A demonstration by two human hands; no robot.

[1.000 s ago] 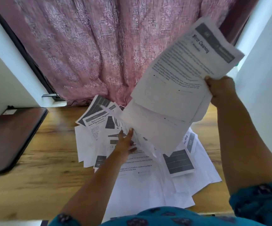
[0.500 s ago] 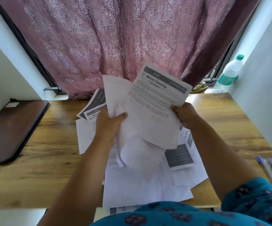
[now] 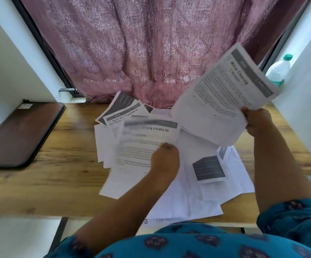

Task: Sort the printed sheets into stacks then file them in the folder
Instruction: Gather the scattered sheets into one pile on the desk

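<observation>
A loose heap of printed sheets [image 3: 203, 190] covers the middle of the wooden table [image 3: 54, 175]. My right hand [image 3: 257, 121] grips a bundle of sheets [image 3: 220, 101] raised at the right, the top one headed "Mirror Cleaning". My left hand [image 3: 165, 159] holds a single blurred sheet [image 3: 141, 146] headed with the words "Chairs to", just above the left side of the heap. A sheet headed "Bed Linen Organization" [image 3: 125, 118] lies at the back of the heap. The dark brown folder [image 3: 18, 135] lies flat and closed at the table's left end.
A pink patterned curtain [image 3: 151, 49] hangs behind the table. A plastic water bottle [image 3: 278, 70] with a green cap stands at the back right. White walls flank both sides. Bare wood shows between the folder and the heap.
My hands have parted: the right one swung the bundle back up to the right, and the left one came away holding a single sheet, lowered to the left over the heap.
</observation>
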